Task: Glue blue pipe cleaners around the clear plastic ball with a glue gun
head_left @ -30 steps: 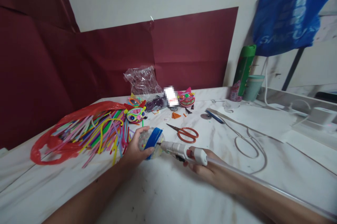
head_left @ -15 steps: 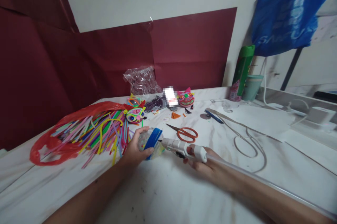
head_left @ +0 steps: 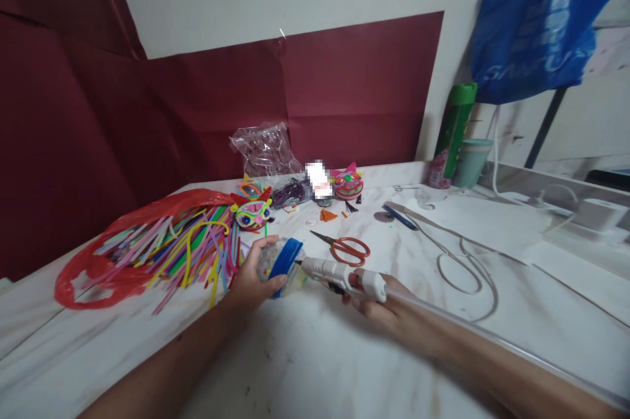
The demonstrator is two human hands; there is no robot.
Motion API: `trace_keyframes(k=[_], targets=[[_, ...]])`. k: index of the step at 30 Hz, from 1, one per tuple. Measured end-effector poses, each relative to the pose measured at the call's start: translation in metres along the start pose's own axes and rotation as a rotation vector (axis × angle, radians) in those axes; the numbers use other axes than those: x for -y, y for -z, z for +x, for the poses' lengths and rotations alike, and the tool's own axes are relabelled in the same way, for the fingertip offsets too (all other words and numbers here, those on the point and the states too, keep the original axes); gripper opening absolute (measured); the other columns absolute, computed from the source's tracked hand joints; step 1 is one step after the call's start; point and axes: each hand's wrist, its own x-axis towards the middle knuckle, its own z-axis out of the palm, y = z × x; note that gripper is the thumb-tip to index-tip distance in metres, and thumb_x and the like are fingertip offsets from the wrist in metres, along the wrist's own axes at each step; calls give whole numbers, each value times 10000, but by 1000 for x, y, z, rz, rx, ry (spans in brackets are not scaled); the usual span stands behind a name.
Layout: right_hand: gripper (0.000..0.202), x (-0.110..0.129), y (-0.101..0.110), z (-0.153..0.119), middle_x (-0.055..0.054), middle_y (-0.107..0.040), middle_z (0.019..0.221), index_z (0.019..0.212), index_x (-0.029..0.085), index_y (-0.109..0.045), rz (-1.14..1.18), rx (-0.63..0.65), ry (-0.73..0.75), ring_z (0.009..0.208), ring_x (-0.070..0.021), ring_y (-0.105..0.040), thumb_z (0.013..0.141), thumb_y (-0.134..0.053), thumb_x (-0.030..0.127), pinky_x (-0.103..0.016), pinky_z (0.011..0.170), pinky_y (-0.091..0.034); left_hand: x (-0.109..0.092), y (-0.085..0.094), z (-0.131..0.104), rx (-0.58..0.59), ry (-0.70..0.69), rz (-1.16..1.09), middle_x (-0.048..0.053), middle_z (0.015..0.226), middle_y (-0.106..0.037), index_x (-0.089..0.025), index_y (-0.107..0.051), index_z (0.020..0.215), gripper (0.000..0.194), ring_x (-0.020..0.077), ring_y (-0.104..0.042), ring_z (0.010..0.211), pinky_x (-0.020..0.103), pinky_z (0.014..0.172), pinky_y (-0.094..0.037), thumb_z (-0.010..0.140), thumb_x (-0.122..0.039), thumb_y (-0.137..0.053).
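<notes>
Between the fingers and thumb of my left hand [head_left: 258, 274] is a round clear plastic piece [head_left: 268, 259] with blue pipe cleaners [head_left: 287, 259] wrapped across it. My right hand [head_left: 377, 304] is closed around the handle of a white hot glue gun [head_left: 339, 274], and a long clear glue stick [head_left: 472, 327] trails from its back end. The gun's dark nozzle points left, right at the edge of the blue band; whether it touches cannot be made out. Just beyond the gun lie orange-handled scissors [head_left: 349, 249], blades to the left.
A red plastic bag [head_left: 83, 294] of colourful pipe cleaners [head_left: 172, 248] lies left. Behind stand decorated animal-face pieces [head_left: 252, 214] [head_left: 348, 182] and a crumpled clear bag [head_left: 266, 150]. Right are a blue pen-like tool [head_left: 401, 217], a looped cord [head_left: 457, 274], a green cup [head_left: 472, 163] and a spray can [head_left: 453, 136].
Almost nothing differs. Both hands keep the same hold, and the glue gun's nozzle stays at the blue band's edge.
</notes>
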Motion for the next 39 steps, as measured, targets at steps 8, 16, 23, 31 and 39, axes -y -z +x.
trace_keyframes(k=[8, 16, 23, 31, 39], targets=[[175, 2, 0, -1, -31, -620, 759, 812, 193, -578, 15, -21, 3, 707, -177, -584, 837, -421, 265, -266, 631, -483, -1, 0, 0, -2, -12, 12, 115, 1282, -534, -219, -488, 1212, 700, 322, -507, 1183, 437, 1003, -373, 596, -413, -755], [162, 10, 3, 1, -12, -633, 746, 827, 207, -593, 17, 10, -14, 703, -171, -582, 829, -435, 243, -252, 617, -496, 0, 0, 0, 6, -23, -11, 131, 1298, -517, -207, -484, 1209, 709, 330, -501, 1194, 421, 982, -397, 598, -437, -760], [205, 1, 1, 0, -34, -631, 800, 845, 194, -594, 5, -23, -10, 725, -171, -583, 859, -406, 274, -265, 648, -488, 2, 0, 0, 21, -7, -19, 121, 1293, -526, -223, -481, 1217, 711, 323, -520, 1168, 422, 969, -412, 595, -420, -764], [166, 5, 0, 0, -25, -601, 763, 829, 190, -568, 31, 56, 0, 714, -176, -566, 824, -416, 257, -265, 628, -474, -3, 0, 0, 12, -18, 40, 118, 1278, -533, -219, -485, 1216, 697, 321, -512, 1179, 428, 986, -396, 601, -405, -754], [177, 7, -1, -1, -30, -614, 783, 858, 200, -573, 6, 23, -20, 730, -180, -580, 847, -412, 272, -257, 644, -479, -2, 0, 0, 16, -29, 39, 120, 1302, -530, -213, -491, 1213, 693, 329, -497, 1210, 422, 1011, -377, 601, -407, -752]])
